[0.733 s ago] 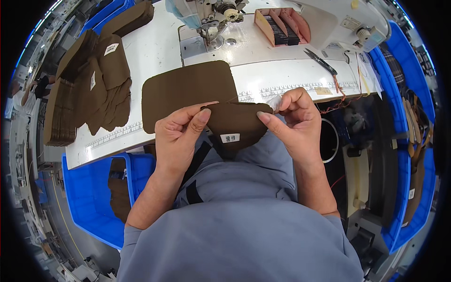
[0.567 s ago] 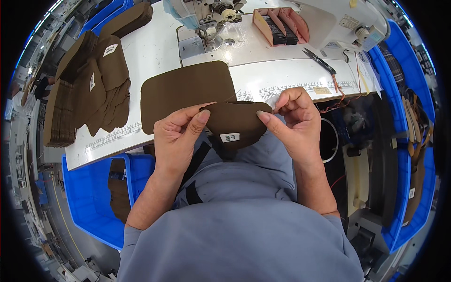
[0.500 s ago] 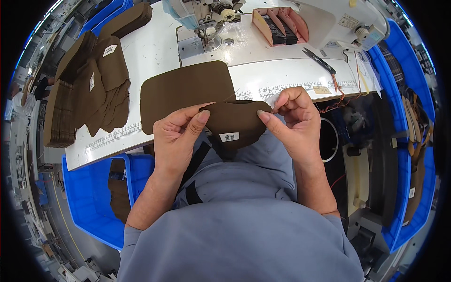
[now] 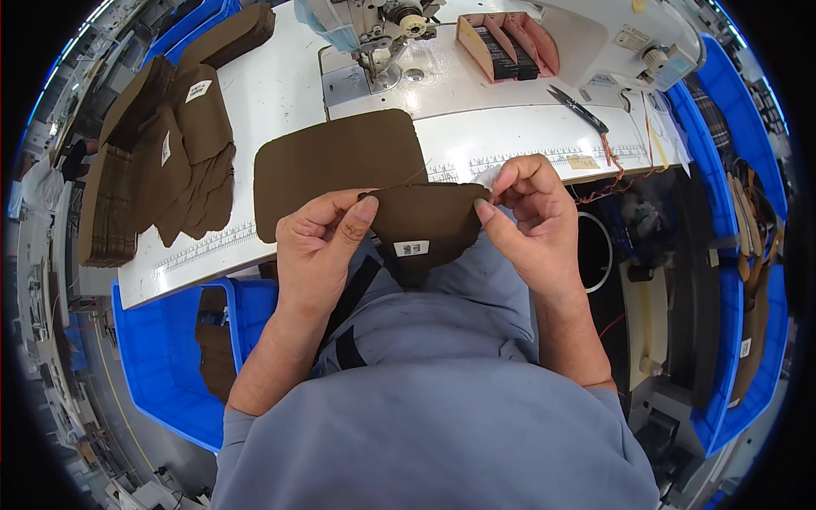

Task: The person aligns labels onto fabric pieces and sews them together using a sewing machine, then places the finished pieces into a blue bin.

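Observation:
Both my hands hold up a small brown fabric piece (image 4: 425,223) with a white label on it, just in front of my chest. My left hand (image 4: 321,246) pinches its left top corner between thumb and forefinger. My right hand (image 4: 529,219) pinches its right top corner. A larger brown rounded panel (image 4: 336,166) lies flat on the white sewing table (image 4: 280,93) just beyond my hands, partly behind the held piece.
A sewing machine head (image 4: 378,30) stands at the table's far edge, with a pink tray (image 4: 506,41) and black scissors (image 4: 576,108) to its right. Stacked brown pieces (image 4: 174,144) lie at the left. Blue bins (image 4: 183,357) flank the table on both sides.

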Demonstrator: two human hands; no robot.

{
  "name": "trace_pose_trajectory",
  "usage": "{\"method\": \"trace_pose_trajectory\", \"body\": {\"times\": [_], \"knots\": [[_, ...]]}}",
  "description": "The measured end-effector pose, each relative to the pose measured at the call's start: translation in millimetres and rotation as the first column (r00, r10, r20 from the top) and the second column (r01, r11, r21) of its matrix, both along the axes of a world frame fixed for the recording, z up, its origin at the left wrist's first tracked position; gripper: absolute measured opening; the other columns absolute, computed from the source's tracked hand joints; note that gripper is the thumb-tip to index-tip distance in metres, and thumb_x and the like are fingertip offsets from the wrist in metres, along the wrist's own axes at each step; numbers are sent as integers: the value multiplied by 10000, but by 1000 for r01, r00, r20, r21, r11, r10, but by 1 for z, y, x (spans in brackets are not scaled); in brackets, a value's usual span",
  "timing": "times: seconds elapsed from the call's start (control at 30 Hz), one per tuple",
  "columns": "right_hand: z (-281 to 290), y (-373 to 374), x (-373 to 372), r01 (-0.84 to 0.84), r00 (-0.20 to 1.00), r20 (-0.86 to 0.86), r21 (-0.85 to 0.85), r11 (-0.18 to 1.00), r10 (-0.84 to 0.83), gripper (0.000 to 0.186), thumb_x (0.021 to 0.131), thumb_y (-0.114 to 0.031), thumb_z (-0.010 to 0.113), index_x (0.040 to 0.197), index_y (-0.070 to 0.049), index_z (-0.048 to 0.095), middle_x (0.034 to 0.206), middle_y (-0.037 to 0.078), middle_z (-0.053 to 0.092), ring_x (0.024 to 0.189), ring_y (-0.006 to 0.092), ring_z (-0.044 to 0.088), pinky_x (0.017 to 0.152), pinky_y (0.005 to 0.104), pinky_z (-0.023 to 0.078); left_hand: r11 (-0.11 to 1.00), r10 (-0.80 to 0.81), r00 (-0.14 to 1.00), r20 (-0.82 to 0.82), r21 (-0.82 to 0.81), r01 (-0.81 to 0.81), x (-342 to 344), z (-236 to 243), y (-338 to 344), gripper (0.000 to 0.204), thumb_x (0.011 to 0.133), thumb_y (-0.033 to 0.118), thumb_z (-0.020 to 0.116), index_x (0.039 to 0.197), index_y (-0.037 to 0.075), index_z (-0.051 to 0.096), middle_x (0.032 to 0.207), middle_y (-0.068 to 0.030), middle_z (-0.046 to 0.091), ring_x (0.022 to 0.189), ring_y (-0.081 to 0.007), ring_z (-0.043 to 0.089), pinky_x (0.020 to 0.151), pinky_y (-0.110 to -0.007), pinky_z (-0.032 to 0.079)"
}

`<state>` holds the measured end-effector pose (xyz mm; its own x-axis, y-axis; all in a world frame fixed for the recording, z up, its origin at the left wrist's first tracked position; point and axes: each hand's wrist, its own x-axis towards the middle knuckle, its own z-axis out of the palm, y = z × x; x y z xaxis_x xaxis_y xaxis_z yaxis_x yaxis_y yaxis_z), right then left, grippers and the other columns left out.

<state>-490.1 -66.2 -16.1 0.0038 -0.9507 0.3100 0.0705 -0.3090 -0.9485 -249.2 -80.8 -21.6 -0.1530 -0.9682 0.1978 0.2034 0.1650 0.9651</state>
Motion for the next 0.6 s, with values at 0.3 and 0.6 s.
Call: {"method": "trace_pose_trajectory", "body": {"times": [0.3,0.6], "knots": [[5,-2,3,-2,996,-84,14,1000,3,316,905,-14,748,1196,-29,625,1085,16,685,914,70,606,823,246,481,999,-19,1000,17,39,18,-2,2,0,214,1008,85,713,1173,-47,748,1045,-61,760,931,-75,645,847,-219,511],[9,-5,11,-4,942,-332,-172,985,-54,282,889,11,746,1163,-30,696,940,98,722,765,172,702,707,284,541,986,154,988,28,-74,-152,6,7,2,134,977,64,749,1066,-36,741,976,-35,751,852,-57,639,796,-214,504]]}}
